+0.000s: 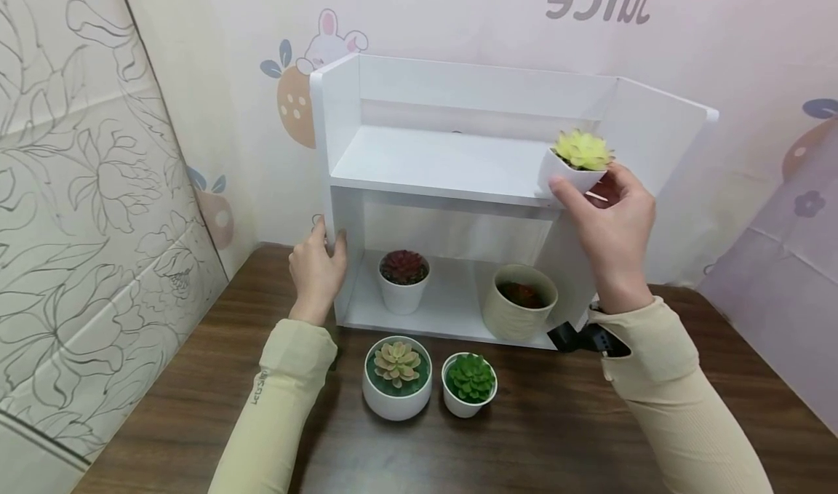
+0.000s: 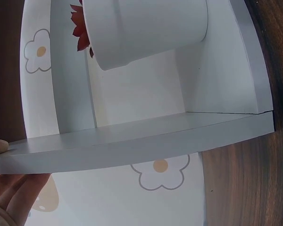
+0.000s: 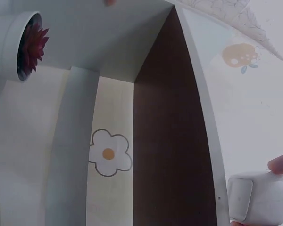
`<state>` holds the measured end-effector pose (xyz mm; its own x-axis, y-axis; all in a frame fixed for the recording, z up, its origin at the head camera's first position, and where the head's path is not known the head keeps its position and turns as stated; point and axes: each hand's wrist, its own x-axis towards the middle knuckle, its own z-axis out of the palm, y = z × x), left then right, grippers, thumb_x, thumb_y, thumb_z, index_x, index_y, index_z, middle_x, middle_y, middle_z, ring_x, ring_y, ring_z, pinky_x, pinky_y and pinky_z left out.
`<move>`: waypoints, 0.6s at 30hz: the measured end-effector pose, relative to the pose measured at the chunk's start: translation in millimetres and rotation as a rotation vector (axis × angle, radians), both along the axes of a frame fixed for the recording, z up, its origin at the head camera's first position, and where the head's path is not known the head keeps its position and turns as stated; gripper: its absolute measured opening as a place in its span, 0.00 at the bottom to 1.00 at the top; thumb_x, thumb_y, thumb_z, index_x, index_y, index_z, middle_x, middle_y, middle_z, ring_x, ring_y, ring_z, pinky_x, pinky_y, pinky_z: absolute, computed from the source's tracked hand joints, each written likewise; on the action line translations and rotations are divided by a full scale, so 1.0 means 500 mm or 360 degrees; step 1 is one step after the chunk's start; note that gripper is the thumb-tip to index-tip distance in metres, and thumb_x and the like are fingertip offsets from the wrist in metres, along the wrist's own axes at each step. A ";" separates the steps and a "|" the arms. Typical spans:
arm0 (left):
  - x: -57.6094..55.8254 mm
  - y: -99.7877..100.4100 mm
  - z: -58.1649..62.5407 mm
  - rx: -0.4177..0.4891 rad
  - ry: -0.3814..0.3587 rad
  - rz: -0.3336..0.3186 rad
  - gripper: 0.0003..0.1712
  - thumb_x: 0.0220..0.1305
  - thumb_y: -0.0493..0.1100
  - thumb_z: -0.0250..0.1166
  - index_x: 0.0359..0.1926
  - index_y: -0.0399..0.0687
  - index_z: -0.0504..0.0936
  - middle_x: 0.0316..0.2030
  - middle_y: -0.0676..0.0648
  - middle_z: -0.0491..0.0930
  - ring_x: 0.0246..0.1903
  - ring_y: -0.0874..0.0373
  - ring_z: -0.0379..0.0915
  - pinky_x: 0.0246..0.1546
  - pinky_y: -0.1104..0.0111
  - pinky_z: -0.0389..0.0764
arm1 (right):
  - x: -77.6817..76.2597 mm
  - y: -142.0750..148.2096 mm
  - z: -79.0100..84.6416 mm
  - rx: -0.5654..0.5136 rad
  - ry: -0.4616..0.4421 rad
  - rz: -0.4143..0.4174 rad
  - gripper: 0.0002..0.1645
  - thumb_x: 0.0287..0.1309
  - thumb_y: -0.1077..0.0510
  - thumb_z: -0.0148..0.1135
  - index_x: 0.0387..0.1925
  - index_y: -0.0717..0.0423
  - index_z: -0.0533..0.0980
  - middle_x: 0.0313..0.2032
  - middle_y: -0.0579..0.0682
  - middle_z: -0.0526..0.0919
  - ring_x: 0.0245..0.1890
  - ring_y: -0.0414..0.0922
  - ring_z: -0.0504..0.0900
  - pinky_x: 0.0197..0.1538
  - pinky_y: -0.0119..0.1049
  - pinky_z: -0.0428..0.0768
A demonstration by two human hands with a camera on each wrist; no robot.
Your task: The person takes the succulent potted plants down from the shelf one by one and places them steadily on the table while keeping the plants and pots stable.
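My right hand (image 1: 618, 221) holds a white square pot with a yellow-green succulent (image 1: 581, 150) by its sides, at the front edge of the white shelf's upper board, near its right end. In the right wrist view the underside of that white pot (image 3: 262, 197) shows beside the board's edge. My left hand (image 1: 317, 268) grips the left side panel of the white shelf (image 1: 432, 161), thumb inside and fingers outside; in the left wrist view these fingers (image 2: 26, 193) lie against the panel. On the lower board stand a dark red succulent (image 1: 404, 279) and a cream pot (image 1: 517, 308) with a reddish plant.
On the brown wooden table (image 1: 556, 436), in front of the shelf, stand a white bowl-like pot with a pale succulent (image 1: 397, 377) and a small white pot with a green succulent (image 1: 469, 383). A patterned wall covering (image 1: 458, 14) is behind the shelf.
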<state>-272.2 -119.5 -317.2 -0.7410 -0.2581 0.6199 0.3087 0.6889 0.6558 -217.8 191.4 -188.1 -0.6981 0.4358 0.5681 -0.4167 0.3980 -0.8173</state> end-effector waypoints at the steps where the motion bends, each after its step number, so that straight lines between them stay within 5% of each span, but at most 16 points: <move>1: 0.000 0.000 0.000 -0.0001 0.0004 -0.0001 0.22 0.68 0.43 0.57 0.56 0.31 0.75 0.44 0.29 0.82 0.38 0.36 0.83 0.37 0.47 0.81 | 0.003 0.002 0.000 -0.0015 -0.0001 0.0009 0.26 0.43 0.58 0.75 0.49 0.55 0.80 0.34 0.39 0.79 0.35 0.34 0.79 0.41 0.21 0.75; 18: -0.001 -0.001 -0.002 -0.0010 0.0002 0.0010 0.23 0.68 0.43 0.58 0.57 0.30 0.74 0.43 0.28 0.82 0.36 0.36 0.83 0.35 0.48 0.80 | 0.055 0.017 -0.025 -0.0013 -0.0009 0.0068 0.28 0.44 0.61 0.75 0.51 0.55 0.79 0.36 0.43 0.81 0.36 0.37 0.81 0.40 0.20 0.76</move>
